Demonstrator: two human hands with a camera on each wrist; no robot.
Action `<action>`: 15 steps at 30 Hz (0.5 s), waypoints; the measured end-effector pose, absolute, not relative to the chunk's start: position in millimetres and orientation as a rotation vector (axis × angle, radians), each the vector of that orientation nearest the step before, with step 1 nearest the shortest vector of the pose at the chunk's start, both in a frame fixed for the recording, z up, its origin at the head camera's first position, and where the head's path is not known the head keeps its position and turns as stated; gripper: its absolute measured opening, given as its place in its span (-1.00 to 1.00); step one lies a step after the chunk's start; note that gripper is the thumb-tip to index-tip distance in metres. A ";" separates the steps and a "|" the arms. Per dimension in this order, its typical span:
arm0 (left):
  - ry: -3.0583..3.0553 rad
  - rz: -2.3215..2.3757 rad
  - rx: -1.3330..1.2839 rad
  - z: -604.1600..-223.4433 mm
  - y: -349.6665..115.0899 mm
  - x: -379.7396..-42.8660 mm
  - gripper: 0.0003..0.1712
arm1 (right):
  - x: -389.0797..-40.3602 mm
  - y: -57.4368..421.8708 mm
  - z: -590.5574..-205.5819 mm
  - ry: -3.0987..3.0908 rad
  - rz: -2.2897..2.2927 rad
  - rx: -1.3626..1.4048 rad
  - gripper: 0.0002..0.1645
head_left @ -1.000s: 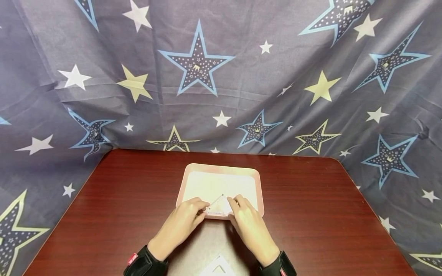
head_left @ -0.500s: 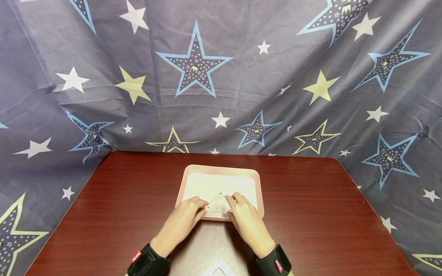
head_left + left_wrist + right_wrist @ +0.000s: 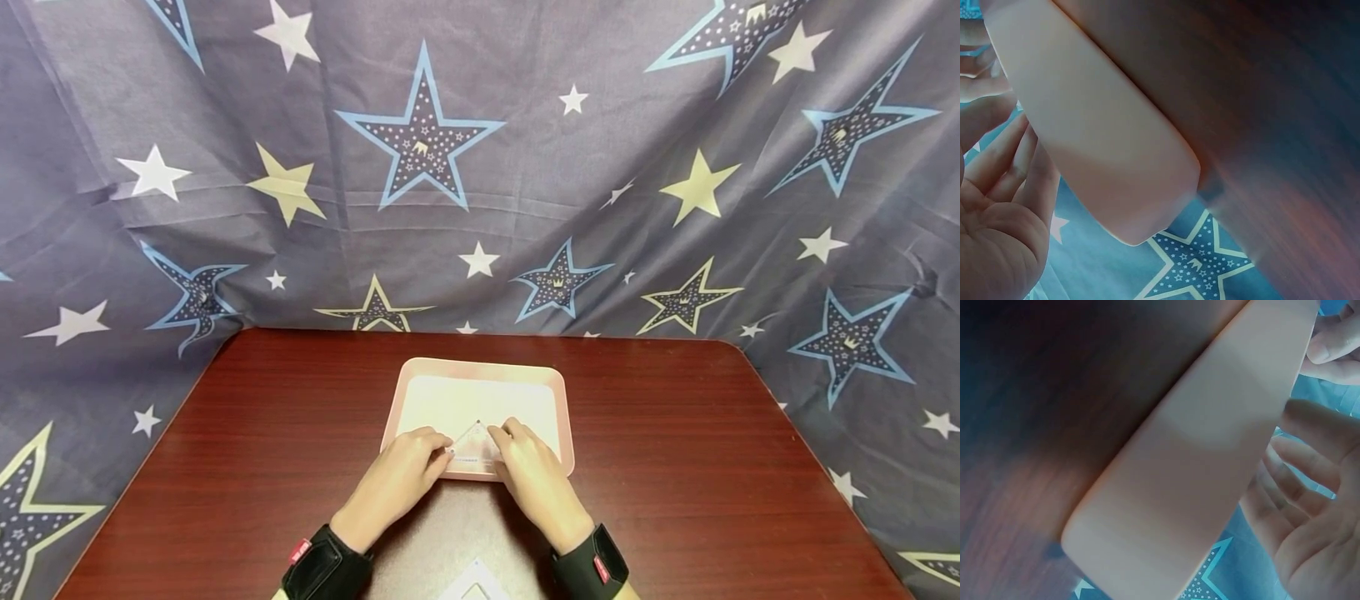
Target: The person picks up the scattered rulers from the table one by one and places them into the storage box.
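A clear triangular set square [image 3: 472, 445] is held over the near side of a pink tray [image 3: 480, 367], its peak pointing away from me. My left hand [image 3: 407, 468] pinches its left corner between thumb and fingers. On the opposite side, my right hand [image 3: 536, 477] pinches the right part of it, hiding that corner. From the left wrist, the outer wall of the tray [image 3: 1097, 137] covers the fingertips of the left hand [image 3: 1007, 206]. The tray wall [image 3: 1179, 462] likewise hides the set square from the right wrist camera, beside the right hand [image 3: 1310, 494].
A white triangular piece with a cut-out [image 3: 476, 579] lies on the table near me, partly out of frame. The reddish-brown table [image 3: 675, 450] extends around the tray. Behind it hangs a grey curtain [image 3: 525, 200] with stars. Black bands [image 3: 326, 567] wrap both wrists.
The right hand and the set square have shifted slightly left over the tray. Both hands keep their pinch, and the last half second shows almost no motion.
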State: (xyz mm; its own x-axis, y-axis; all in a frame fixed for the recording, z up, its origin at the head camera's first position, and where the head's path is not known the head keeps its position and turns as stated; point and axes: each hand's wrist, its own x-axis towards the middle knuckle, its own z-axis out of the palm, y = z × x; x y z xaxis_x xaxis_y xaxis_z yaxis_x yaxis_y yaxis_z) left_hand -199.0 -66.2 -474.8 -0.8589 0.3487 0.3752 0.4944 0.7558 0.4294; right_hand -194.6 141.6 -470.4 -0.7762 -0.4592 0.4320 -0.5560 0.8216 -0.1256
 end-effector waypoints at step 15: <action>-2.671 -0.744 -0.748 -479.4 -67.5 -209.3 -0.90 | -206.4 142.7 -471.7 -2.652 0.374 0.785 -0.54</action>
